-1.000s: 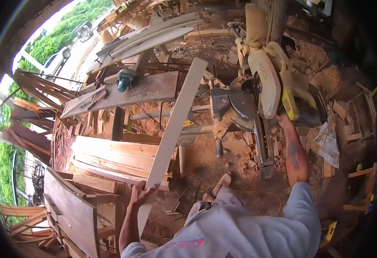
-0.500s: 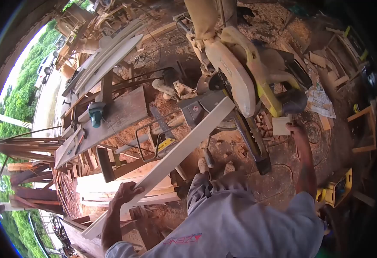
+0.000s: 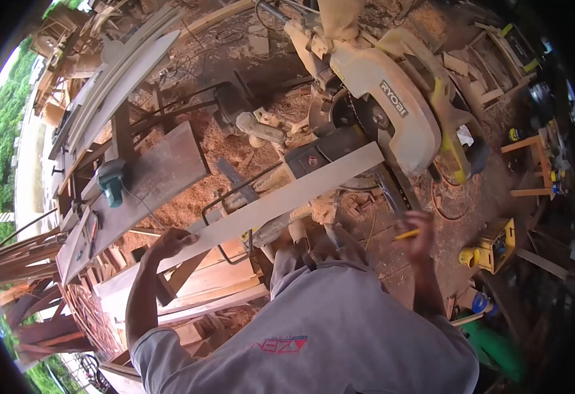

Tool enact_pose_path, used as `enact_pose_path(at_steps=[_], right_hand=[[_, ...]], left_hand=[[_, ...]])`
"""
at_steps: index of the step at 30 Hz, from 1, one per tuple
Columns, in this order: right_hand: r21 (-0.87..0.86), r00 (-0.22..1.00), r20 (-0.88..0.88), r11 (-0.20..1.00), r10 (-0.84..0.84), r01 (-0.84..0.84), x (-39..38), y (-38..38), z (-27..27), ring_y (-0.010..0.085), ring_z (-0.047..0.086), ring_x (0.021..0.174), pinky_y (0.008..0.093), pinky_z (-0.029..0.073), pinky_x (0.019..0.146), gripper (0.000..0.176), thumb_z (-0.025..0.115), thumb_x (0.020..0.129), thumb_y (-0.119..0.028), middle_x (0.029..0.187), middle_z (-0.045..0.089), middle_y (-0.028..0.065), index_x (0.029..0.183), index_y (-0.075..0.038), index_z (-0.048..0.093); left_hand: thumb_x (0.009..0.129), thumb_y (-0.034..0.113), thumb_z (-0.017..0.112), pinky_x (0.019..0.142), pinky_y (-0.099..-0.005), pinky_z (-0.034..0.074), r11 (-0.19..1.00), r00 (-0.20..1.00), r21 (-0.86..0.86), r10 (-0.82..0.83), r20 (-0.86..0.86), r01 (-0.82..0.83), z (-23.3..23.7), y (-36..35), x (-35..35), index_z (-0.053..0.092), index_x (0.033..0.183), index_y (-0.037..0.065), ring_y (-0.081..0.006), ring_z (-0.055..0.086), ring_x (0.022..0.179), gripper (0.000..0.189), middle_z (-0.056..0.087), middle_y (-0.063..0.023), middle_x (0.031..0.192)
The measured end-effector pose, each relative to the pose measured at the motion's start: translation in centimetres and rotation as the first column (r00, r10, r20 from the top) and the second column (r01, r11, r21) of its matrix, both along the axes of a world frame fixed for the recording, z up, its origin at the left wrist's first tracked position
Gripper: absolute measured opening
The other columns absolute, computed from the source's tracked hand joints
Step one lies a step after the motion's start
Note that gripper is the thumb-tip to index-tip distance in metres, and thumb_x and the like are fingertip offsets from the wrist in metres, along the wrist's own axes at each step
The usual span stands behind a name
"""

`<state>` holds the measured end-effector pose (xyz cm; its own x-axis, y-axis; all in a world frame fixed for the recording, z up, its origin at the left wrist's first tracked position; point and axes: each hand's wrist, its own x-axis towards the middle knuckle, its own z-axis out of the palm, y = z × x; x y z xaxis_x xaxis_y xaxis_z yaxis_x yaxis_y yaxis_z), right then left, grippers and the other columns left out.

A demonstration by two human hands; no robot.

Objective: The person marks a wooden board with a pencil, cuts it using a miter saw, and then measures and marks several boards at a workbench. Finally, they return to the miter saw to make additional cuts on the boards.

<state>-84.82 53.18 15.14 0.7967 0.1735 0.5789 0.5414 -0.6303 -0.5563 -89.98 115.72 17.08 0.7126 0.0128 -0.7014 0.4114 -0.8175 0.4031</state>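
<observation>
A long pale wooden board (image 3: pixel 287 197) slants across the base of a dusty Ryobi miter saw (image 3: pixel 392 108); its far end lies beside the blade. Near the board's lower end, my left hand (image 3: pixel 169 244) grips its edge, fingers closed with the thumb along the top. My right hand (image 3: pixel 421 240) is closed on a slim yellow pencil (image 3: pixel 405 234), which points left. That hand is right of the board, just below the saw's rail, and slightly blurred. The saw head is raised over the board's end.
A teal power tool (image 3: pixel 110 184) rests on a wide plank (image 3: pixel 169 164) at left, with pliers (image 3: pixel 94 226) nearby. Sawn boards (image 3: pixel 215 282) are stacked under my left arm. At right are a yellow crate (image 3: pixel 497 246) and a wooden frame (image 3: pixel 530 167). Sawdust covers the floor.
The small square wood piece is gone from my right hand, which now holds a yellow pencil and has moved down and left. My left hand still grips the board, now lying less steeply.
</observation>
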Motion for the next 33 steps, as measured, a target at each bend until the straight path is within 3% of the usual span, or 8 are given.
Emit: enact_pose_path(at_steps=[3,8,11,12,14,18,23,33], right_hand=[[-0.263,0.968,-0.046,0.932,0.247,-0.250,3.0,9.2,1.6,0.0326,0.057,0.117,0.0457,0.045,0.098,0.053,0.085,0.074,-0.024,0.131,0.058,0.0164,0.114,-0.007,0.056],[-0.565,0.969,0.007,0.801,0.245,-0.199,9.3,13.7,-0.7,0.0325,0.049,0.127,0.0501,0.039,0.107,0.052,0.074,0.078,-0.019,0.138,0.054,0.0155,0.125,-0.006,0.055],[-0.576,0.930,-0.003,0.760,0.367,-0.302,11.1,13.2,-0.8,0.0329,0.050,0.126,0.0509,0.038,0.108,0.052,0.070,0.080,-0.014,0.138,0.054,0.0147,0.129,-0.005,0.053],[-0.575,0.923,-0.010,0.753,0.384,-0.320,11.3,13.3,-0.8,0.0329,0.050,0.126,0.0509,0.038,0.108,0.052,0.070,0.080,-0.014,0.138,0.054,0.0147,0.129,-0.005,0.053],[-0.578,0.918,0.040,0.759,0.395,-0.301,11.8,13.4,-0.8,0.0328,0.049,0.126,0.0509,0.038,0.109,0.054,0.072,0.078,-0.015,0.138,0.054,0.0142,0.128,-0.005,0.053],[-0.483,0.932,0.144,0.846,0.332,-0.227,14.6,15.3,-1.3,0.0347,0.053,0.122,0.0493,0.044,0.102,0.059,0.083,0.070,-0.023,0.136,0.055,0.0158,0.119,-0.003,0.056],[-0.466,0.924,0.129,0.844,0.359,-0.263,15.4,15.3,-0.2,0.0367,0.054,0.120,0.0487,0.045,0.099,0.062,0.084,0.069,-0.029,0.134,0.055,0.0193,0.116,-0.001,0.055],[-0.364,0.988,0.146,0.931,0.039,0.017,13.9,12.8,-1.5,0.0379,0.051,0.124,0.0477,0.042,0.103,0.061,0.081,0.074,-0.020,0.136,0.053,0.0190,0.123,-0.001,0.050]], left_hand=[[0.087,0.060,0.062,0.068,-0.0379,0.048,0.998,0.995,-0.030,-0.065,-0.078,0.063,0.0,0.6,3.0,0.073,0.107,0.003,-0.0182,0.064,0.072,0.062,0.072,-0.0112,0.081],[0.085,0.061,0.064,0.075,-0.0388,0.051,0.971,0.987,-0.207,-0.143,-0.079,0.124,-1.0,2.8,2.9,0.070,0.104,-0.001,-0.0251,0.068,0.084,0.065,0.071,-0.0145,0.086],[0.078,0.049,0.077,0.085,-0.0399,0.051,0.988,0.984,-0.153,0.054,0.167,-0.028,1.8,1.5,0.1,0.065,0.112,-0.001,-0.0289,0.066,0.097,0.062,0.068,-0.0157,0.101],[0.070,0.037,0.085,0.095,-0.0411,0.048,0.993,0.957,-0.035,-0.099,0.272,0.112,2.0,2.2,-1.3,0.055,0.127,0.001,-0.0328,0.061,0.109,0.074,0.062,-0.0165,0.114],[0.069,0.031,0.086,0.098,-0.0431,0.045,0.944,0.919,0.267,-0.268,0.290,0.191,5.8,0.7,-3.1,0.051,0.128,0.003,-0.0349,0.057,0.115,0.075,0.059,-0.0170,0.121],[0.070,0.026,0.084,0.095,-0.0452,0.046,0.911,0.898,0.402,-0.250,0.362,0.091,3.4,3.3,-5.9,0.049,0.126,0.002,-0.0384,0.057,0.113,0.070,0.060,-0.0190,0.115],[0.072,0.022,0.082,0.089,-0.0476,0.049,0.950,0.962,0.306,-0.138,0.235,0.062,5.5,2.6,-3.6,0.051,0.122,0.003,-0.0400,0.060,0.106,0.062,0.062,-0.0214,0.111],[0.063,0.032,0.089,0.087,-0.0459,0.052,0.944,0.964,0.328,-0.073,0.257,-0.016,4.2,3.6,-4.3,0.056,0.121,0.002,-0.0367,0.065,0.103,0.072,0.065,-0.0232,0.114]])
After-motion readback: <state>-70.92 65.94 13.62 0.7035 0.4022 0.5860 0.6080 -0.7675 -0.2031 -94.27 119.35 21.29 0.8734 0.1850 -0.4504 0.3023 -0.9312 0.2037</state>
